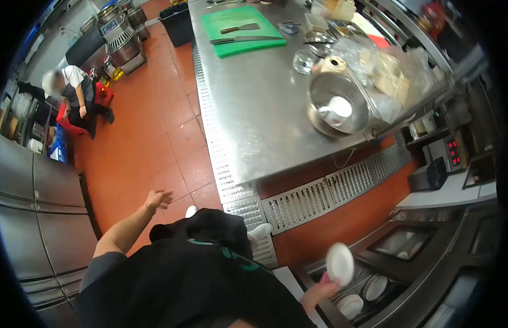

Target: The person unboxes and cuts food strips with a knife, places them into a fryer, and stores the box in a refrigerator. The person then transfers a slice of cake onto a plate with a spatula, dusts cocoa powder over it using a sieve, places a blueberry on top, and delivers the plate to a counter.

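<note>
Head view: the right hand (320, 290) grasps a plate (340, 264) by its lower edge, tilted, above an open drawer (389, 300) of stacked plates (376, 287). Well apart, the left hand (159, 199) hangs unclenched over the floor (128, 164)

Glossy white plate (340, 264), brushed metal table (254, 115)

The plate (340, 264) partly hides the fingers of the right hand (321, 291).

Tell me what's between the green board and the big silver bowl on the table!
The head view shows shiny bare tabletop and a clear round container, sitting between the green board and the bowl.
</note>
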`<control>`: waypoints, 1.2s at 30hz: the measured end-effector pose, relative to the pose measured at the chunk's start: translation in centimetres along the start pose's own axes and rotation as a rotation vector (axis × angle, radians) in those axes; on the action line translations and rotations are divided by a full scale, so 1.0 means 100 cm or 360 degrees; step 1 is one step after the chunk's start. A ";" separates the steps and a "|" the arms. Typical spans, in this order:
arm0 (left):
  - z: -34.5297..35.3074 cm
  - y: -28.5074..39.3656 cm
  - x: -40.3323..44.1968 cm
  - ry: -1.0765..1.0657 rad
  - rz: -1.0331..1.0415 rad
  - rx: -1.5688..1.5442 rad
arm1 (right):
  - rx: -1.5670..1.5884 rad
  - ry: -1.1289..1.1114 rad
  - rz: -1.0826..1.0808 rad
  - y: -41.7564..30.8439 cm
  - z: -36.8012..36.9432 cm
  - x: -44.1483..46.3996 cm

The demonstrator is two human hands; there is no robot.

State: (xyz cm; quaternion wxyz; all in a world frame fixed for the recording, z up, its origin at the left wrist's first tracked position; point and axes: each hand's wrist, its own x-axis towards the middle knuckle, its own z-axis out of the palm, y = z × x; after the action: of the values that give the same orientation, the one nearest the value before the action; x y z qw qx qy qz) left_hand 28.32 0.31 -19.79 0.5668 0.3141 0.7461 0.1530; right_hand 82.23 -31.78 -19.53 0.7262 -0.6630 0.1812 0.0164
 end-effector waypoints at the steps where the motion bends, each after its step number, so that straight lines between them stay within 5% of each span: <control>1: -0.034 -0.032 0.011 0.0130 -0.0045 0.0014 | 0.0054 -0.0161 0.0264 -0.013 0.031 -0.055; 4: -0.121 -0.119 0.028 0.0256 -0.0334 -0.0143 | 0.0332 -0.1033 0.0679 -0.007 0.098 -0.177; 9: -0.209 -0.217 0.057 0.0330 -0.0441 -0.0485 | 0.0047 -0.1704 0.1404 0.001 0.237 -0.347; 14: -0.225 -0.234 0.097 0.0340 -0.0500 -0.0868 | -0.0396 -0.2093 0.1182 0.017 0.370 -0.468; 25: -0.317 -0.156 0.221 0.0559 -0.0683 -0.1107 | 0.0095 -0.1714 0.0583 0.103 0.741 -0.556; 30: -0.396 -0.067 0.288 0.0776 -0.0507 -0.1222 | 0.0391 -0.1581 0.0612 0.169 0.942 -0.567; 33: -0.415 0.049 0.304 0.0576 -0.0265 -0.1131 | 0.0381 -0.1344 0.0560 0.202 1.005 -0.563; 36: -0.411 0.135 0.330 0.0420 -0.0130 -0.1012 | -0.0168 -0.1396 0.0621 0.187 0.978 -0.585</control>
State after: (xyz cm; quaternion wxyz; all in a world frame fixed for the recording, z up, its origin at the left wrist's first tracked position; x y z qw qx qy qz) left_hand -11.69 36.95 -23.84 0.5406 0.0690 0.7399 0.3944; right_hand 46.30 77.85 -15.37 0.6828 -0.5831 -0.0222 0.4395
